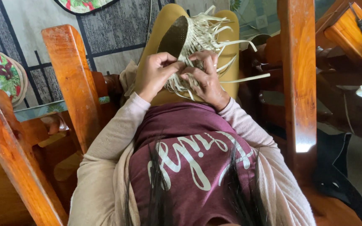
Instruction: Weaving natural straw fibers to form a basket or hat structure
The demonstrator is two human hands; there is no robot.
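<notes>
Dark strands of hair (158, 184) are hanging closest to the lens, falling over a maroon shirt (189, 138) with pale lettering; beige sleeves (105, 155) are covering both arms.

Item under work: a half-woven basket (197, 39) of pale flat strips is lying on the person's lap, resting on mustard-yellow trousers (160, 39), roughly centre of view and above the shirt. Its dark oval opening is facing left. Loose strip ends (239, 62) are fanning out to the right and upward, unwoven.

The left hand (158, 73) is curling closed, with fingertips pinching strips at the near edge of the weave. The right hand (206, 79) is likewise bending shut, its fingers pressing and gripping strips just beside the left; the two hands are nearly touching over the work.

Surroundings: a glossy wooden chair arm (74, 79) is standing to the left of the lap, and a second wooden post (299, 75) is rising on the right. Another timber rail (9, 150) is crossing the lower left corner. A grey patterned rug (109, 29) is lying beyond the knees. A round floral mat (1, 73) is sitting at the left edge. Dark cloth (336, 167) is lying on the floor at right.
</notes>
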